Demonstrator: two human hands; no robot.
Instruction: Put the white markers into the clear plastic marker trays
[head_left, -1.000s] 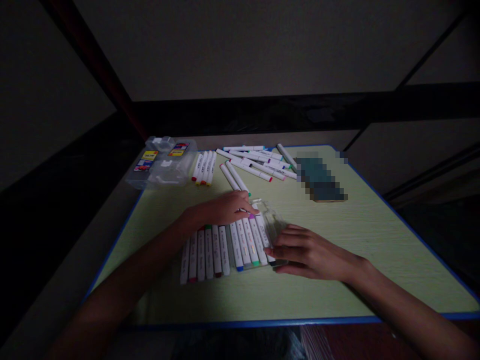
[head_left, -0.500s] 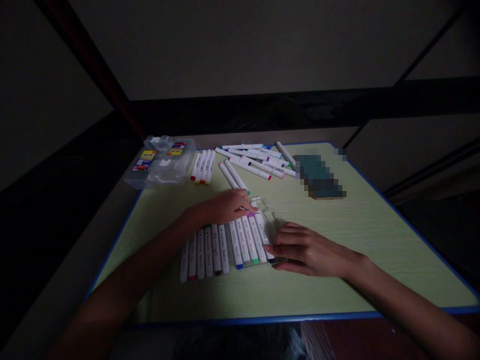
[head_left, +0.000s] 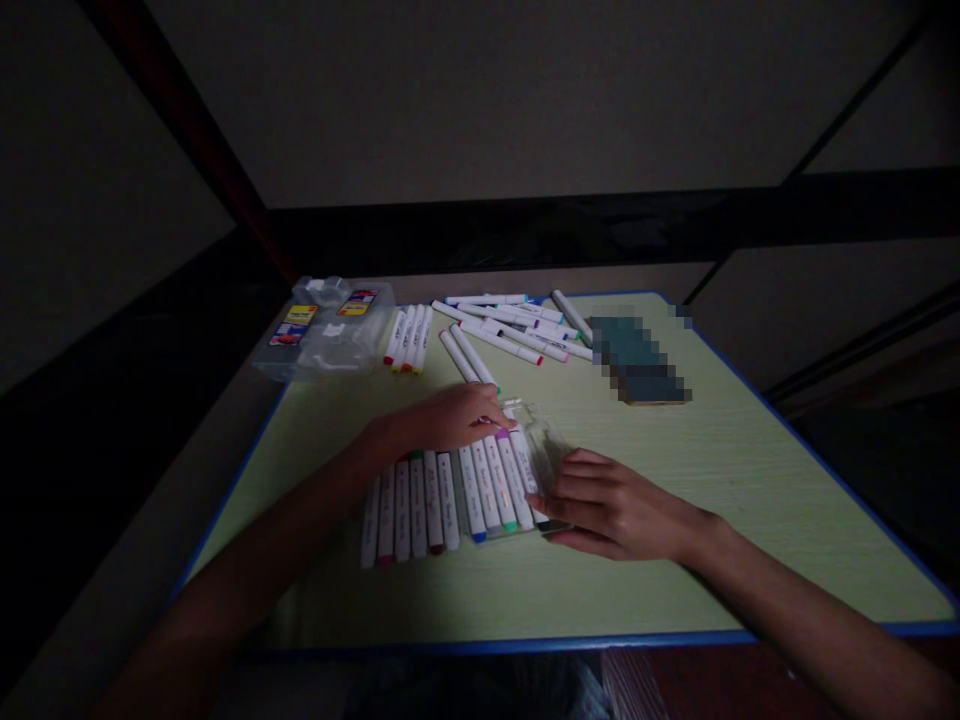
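A clear plastic case (head_left: 550, 432) lies on the table with several white markers (head_left: 491, 490) side by side in it. Its rightmost marker (head_left: 523, 462) has a dark lower end. My left hand (head_left: 450, 414) reaches across from the left, fingers bent and mostly hidden, its fingertips on that marker's upper end. My right hand (head_left: 622, 508) is at the case's lower right corner, fingers curled, fingertips at the same marker's lower end. Left of the case, another row of white markers (head_left: 409, 515) lies side by side, upper ends partly behind my left forearm.
A clear box (head_left: 341, 345) with coloured labels stands at the back left, beside several upright-pointing markers (head_left: 409, 338). Loose markers (head_left: 510, 330) are heaped at the back. Two markers (head_left: 469, 355) lie beyond my left hand. A blurred, phone-shaped object (head_left: 641, 360) rests at the right.
The camera view shifts slightly up and down. Both hands stay at the rightmost marker and the case, with hardly any visible movement.
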